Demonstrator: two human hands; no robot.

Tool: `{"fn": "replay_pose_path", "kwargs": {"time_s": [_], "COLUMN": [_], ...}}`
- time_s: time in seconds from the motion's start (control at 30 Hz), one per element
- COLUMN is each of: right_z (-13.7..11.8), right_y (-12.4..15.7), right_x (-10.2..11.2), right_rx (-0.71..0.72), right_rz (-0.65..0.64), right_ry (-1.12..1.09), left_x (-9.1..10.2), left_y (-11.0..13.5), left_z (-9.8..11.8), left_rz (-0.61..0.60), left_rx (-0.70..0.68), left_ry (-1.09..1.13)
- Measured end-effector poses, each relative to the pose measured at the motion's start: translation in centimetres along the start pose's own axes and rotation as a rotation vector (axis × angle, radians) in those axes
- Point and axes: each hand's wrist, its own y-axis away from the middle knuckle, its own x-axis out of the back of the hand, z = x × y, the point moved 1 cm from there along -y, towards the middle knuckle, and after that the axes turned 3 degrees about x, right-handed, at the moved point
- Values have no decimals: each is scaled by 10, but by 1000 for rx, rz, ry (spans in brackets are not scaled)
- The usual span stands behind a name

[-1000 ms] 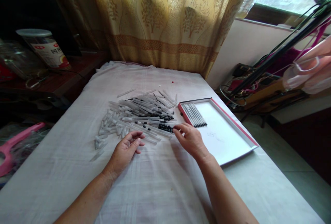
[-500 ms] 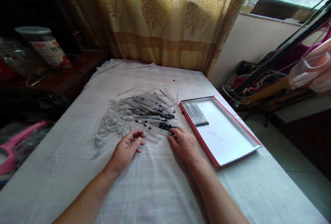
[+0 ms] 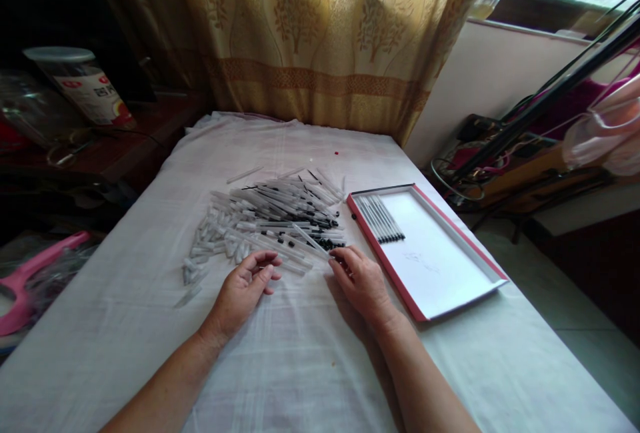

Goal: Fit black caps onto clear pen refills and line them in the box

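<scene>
My right hand [image 3: 361, 284] pinches the near end of a clear pen barrel [image 3: 311, 241], which slants up and away to the left over the pile. To the left, my left hand [image 3: 249, 284] is loosely curled with its fingers apart and nothing in them. Just beyond both hands lies a heap of pen parts [image 3: 273, 203], clear barrels mixed with black pieces. Whitish translucent pen caps [image 3: 206, 241] are bunched on the heap's left side. In a shallow red-edged box lid [image 3: 400, 286] on the right, several pens [image 3: 379, 218] lie side by side, black ends toward me.
A white cloth [image 3: 270, 366] covers the table. Behind it hangs a gold curtain [image 3: 320, 39]. A lidded jar [image 3: 83, 86] stands on a dark cabinet at left, and a pink-handled object [image 3: 45, 266] is below it. A small red bit [image 3: 337, 153] lies near the table's far edge.
My right hand has lifted slightly and drawn back, and a clear barrel now shows raised from its fingertips. My left hand stays in place.
</scene>
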Motion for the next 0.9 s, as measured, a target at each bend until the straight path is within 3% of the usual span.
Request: {"fn": "replay_pose_path", "kwargs": {"time_s": [0.1,0.23,0.4,0.53,0.63,0.77,0.9], "right_z": [-5,-16,-18,0,12,13,5], "right_y": [0,2,2,0,0,1,-1], "right_x": [3,0,0,4,5,2,-2], "right_rx": [2,-3,8,-84,-137,-168,-239], "right_rz": [74,23,-39,34,95,-21,-97], "right_ry": [-202,-433,-575,-539,-299,48,253], "left_x": [-1,-3,4,11,14,14,14], "left_y": [5,12,8,3,1,-2,-3], "left_z": [3,9,6,3,1,-1,-3], "left_rz": [118,186,167,152,171,177,173], "left_rx": [-238,-623,-825,-821,-743,-626,-562], "left_ry": [-224,-616,-897,-932,-858,-780,-749]}}
